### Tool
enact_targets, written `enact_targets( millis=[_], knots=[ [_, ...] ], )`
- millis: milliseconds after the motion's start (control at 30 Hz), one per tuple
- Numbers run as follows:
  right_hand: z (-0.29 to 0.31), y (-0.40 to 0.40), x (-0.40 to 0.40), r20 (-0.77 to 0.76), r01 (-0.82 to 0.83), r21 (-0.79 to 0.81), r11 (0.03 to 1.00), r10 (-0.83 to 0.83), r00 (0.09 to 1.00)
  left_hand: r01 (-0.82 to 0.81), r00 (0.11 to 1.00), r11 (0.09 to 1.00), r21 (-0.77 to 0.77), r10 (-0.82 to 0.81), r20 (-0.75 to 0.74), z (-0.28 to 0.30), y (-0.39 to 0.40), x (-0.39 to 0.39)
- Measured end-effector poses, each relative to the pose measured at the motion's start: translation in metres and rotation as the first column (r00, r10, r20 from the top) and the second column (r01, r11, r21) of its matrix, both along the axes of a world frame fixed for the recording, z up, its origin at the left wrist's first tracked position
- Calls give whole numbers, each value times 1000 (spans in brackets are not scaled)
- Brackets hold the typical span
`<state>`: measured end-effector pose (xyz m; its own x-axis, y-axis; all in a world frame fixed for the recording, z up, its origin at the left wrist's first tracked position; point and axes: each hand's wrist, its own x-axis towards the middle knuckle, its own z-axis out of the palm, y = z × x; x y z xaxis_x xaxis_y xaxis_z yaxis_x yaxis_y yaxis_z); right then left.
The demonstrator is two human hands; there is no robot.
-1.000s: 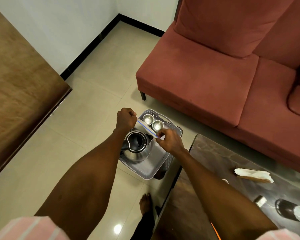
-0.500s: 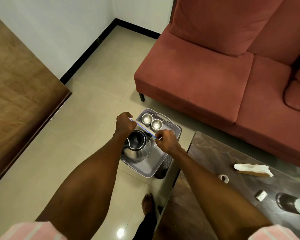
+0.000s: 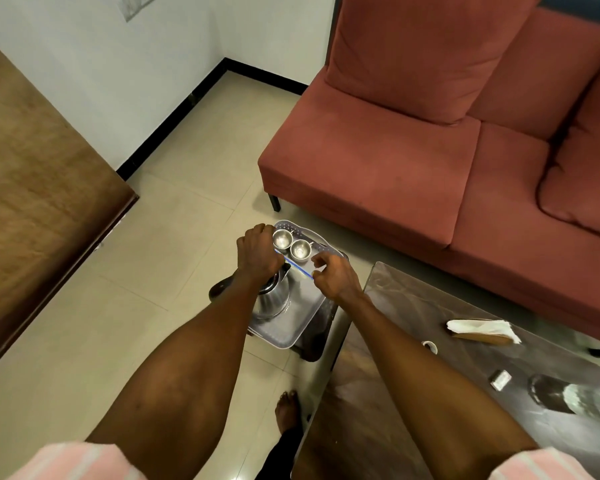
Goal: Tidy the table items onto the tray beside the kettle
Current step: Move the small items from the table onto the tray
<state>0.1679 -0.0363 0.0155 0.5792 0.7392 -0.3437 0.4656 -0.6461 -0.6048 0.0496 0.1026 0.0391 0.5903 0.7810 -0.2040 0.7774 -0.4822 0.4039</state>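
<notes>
A grey tray [image 3: 305, 308] sits on a low dark stool beside the table. On it stand a steel kettle [image 3: 273, 300] and two small steel cups [image 3: 282, 238] [image 3: 301, 249]. Above the tray, a thin blue-edged strip [image 3: 297, 266] stretches between my hands. My left hand [image 3: 258, 254] grips its left end in a fist over the kettle's mouth. My right hand [image 3: 333, 277] pinches its right end with thumb and fingertips, the index finger slightly lifted. The kettle's top is mostly hidden by my left wrist.
The dark glossy table [image 3: 413, 306] at right holds a napkin holder [image 3: 482, 330], a small white ring [image 3: 430, 346], a silver packet [image 3: 500, 379] and a glass [image 3: 568, 398]. A red sofa [image 3: 378, 161] is behind, a wooden panel [image 3: 32, 202] at left, my foot [image 3: 286, 408] below.
Both hands have lowered the strip toward the tray, just in front of the cups. My left fist has come down over the kettle. My right fingers have loosened slightly.
</notes>
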Motion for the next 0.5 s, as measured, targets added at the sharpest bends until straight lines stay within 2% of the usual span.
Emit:
enact_targets(
  millis=[133,267,500],
  knots=[
    [19,-34,3,43,28,86,996,-31,999,131,988,991,31,-133,82,15,-43,12],
    [38,-85,12,91,57,97,994,-66,994,256,964,962,94,-262,46,29,-101,27],
    [59,-210,34,167,140,65,988,-150,975,349,936,934,81,-351,11,39,-223,50]
  ],
)
